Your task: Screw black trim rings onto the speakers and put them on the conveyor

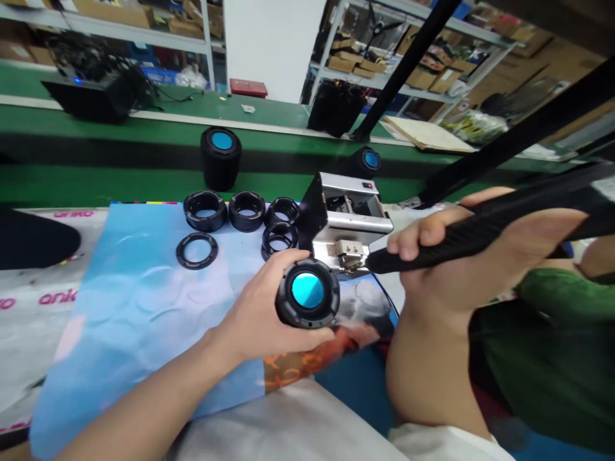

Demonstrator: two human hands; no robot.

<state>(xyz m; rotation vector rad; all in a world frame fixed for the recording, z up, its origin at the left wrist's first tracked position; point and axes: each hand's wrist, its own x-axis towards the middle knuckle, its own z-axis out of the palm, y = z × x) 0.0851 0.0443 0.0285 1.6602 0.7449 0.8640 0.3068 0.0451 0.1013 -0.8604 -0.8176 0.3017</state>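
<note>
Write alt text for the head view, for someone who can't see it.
A person's left hand grips a round black part with a blue disc in its face, while the right hand holds a long black tool toward a silver machine. Several black rings lie on a blue sheet beyond the left hand.

Fairly bright, even light, seemingly from above, leaves pale glare on the mat [158,307], a vivid cyan sheen on the lens [307,291] and bright highlights on the metal machine [358,227], while shade darkens the green bench [192,105] below its front edge. Blur smears the shelves [158,43] and the outer edges, where the wide view stretches and tilts straight lines; the rings [205,223] look clearer, though slightly soft.
</note>
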